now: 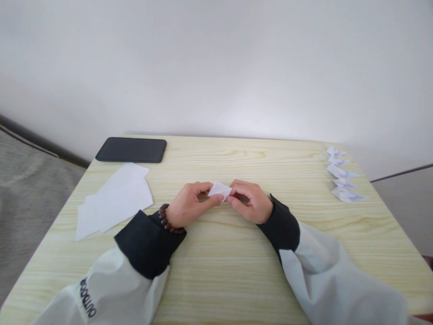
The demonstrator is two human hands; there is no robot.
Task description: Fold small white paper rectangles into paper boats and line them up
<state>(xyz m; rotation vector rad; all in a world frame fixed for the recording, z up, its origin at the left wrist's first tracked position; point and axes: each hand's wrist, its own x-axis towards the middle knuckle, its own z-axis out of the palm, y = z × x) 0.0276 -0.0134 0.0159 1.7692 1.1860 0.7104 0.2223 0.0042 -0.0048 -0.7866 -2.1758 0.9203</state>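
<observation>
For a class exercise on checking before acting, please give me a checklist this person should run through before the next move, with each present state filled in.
1. Left hand grips the folded paper: ok.
2. Right hand grips its other end: ok.
3. Creases sharp and aligned: cannot tell, too small.
4. White sheets squarely stacked: not ok, spread and overlapping.
5. Five folded pieces clear of both hands: ok.
6. Phone clear of both hands: ok.

Folded paper [219, 189] between hands [184, 207] [253, 203] over table [226, 275], phone [131, 150] behind sheets [118, 198] left, 5 paper figures [341, 172] right
</observation>
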